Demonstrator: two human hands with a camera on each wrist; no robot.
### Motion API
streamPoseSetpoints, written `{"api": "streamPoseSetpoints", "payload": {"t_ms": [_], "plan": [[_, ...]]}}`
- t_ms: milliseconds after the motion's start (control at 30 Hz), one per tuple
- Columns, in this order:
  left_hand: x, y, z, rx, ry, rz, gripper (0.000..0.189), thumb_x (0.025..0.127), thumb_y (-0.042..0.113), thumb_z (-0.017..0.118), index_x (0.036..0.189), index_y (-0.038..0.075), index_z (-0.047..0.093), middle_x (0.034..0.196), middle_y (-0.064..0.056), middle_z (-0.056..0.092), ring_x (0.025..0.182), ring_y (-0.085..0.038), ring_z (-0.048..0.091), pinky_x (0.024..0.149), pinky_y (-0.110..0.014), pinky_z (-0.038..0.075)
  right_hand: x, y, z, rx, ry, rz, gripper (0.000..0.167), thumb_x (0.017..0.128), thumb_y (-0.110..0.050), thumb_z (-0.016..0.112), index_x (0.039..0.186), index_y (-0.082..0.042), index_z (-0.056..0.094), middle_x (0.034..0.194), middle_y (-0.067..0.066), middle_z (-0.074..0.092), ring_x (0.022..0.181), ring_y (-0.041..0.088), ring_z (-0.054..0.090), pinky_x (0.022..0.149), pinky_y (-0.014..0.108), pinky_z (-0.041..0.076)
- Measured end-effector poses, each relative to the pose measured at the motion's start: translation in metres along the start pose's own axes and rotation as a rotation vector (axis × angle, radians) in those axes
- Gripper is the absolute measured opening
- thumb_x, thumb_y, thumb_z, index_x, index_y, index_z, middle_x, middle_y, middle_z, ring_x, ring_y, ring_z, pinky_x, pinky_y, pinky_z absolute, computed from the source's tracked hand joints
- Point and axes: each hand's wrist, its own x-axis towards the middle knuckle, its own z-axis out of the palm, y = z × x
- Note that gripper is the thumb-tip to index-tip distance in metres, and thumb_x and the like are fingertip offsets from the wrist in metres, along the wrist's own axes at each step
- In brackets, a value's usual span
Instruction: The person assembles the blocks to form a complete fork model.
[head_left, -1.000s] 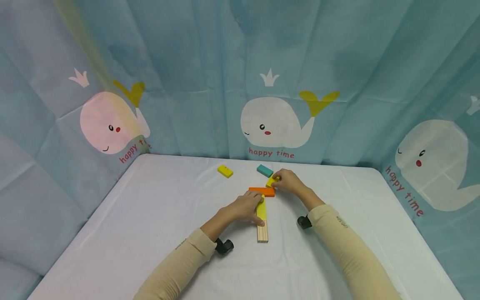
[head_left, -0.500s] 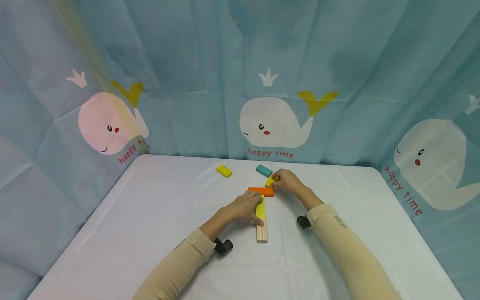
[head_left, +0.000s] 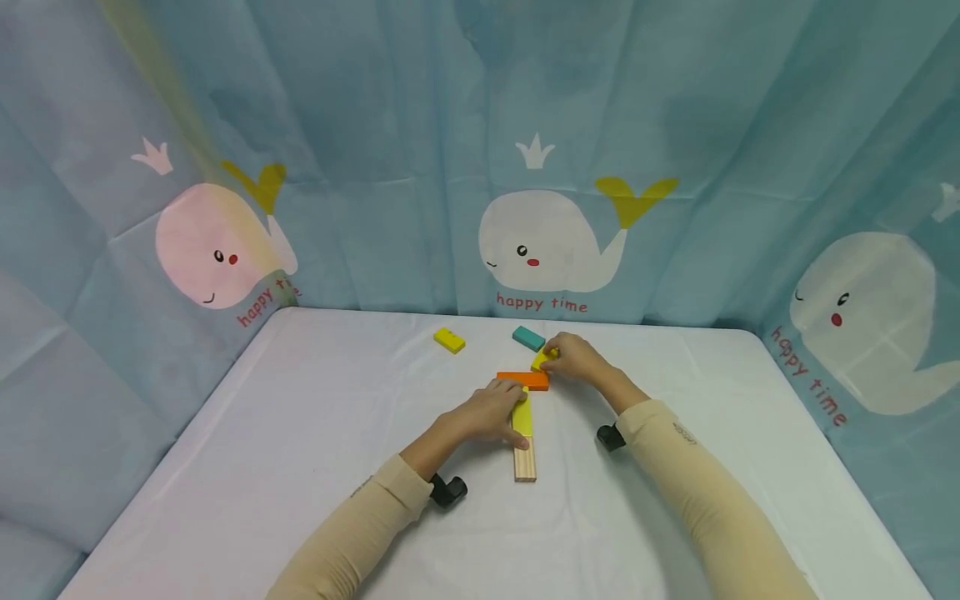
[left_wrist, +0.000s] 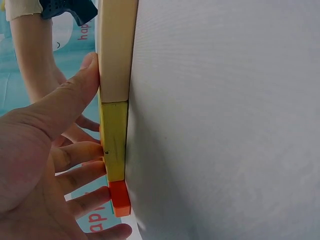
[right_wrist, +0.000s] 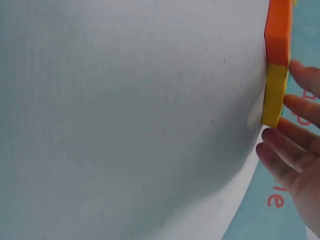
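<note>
Left hand (head_left: 487,414) loosely spread; right hand (head_left: 577,358) pinching the rightmost yellow block (head_left: 537,363) from the right.
The left touches the lengthwise yellow block (head_left: 522,421); beyond lies the crosswise orange block (head_left: 521,380), its right end meeting the pinched one, which slants far-right.

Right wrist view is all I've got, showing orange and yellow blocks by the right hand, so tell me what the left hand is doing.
Observer: The left hand has its thumb touching a plain wooden block.
Operator: What comes right after that block, going away from the person?
Observer: A second yellow block, butted against the wooden one's far end.
Operator: Any block lying apart from those?
Observer: Yes, the head view shows a loose yellow block on its own, to the left of a teal block.
</note>
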Motion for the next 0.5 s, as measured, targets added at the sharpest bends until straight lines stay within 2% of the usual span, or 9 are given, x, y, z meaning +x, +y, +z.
{"api": "streamPoseSetpoints", "payload": {"t_ms": [233, 500], "plan": [[0.0, -0.001, 0.001, 0.002, 0.001, 0.013, 0.08, 0.075, 0.052, 0.079, 0.137, 0.011, 0.05, 0.144, -0.006, 0.047, 0.136, -0.023, 0.039, 0.11, -0.046, 0.039, 0.0, 0.0, -0.006, -0.006, 0.008, 0.003, 0.033, 0.09, -0.023, 0.068, 0.115, 0.0, 0.068, 0.12, 0.017, 0.064, 0.11, 0.031, 0.06, 0.101, 0.046, 0.049], [0.004, -0.003, 0.003, 0.01, -0.003, -0.005, 0.082, 0.073, 0.054, 0.08, 0.138, 0.012, 0.05, 0.142, -0.005, 0.048, 0.13, -0.021, 0.042, 0.109, -0.044, 0.041, 0.005, -0.003, -0.015, -0.019, 0.016, -0.016, 0.036, 0.094, -0.022, 0.065, 0.122, -0.001, 0.064, 0.125, 0.019, 0.062, 0.116, 0.034, 0.058, 0.102, 0.049, 0.048]]}}
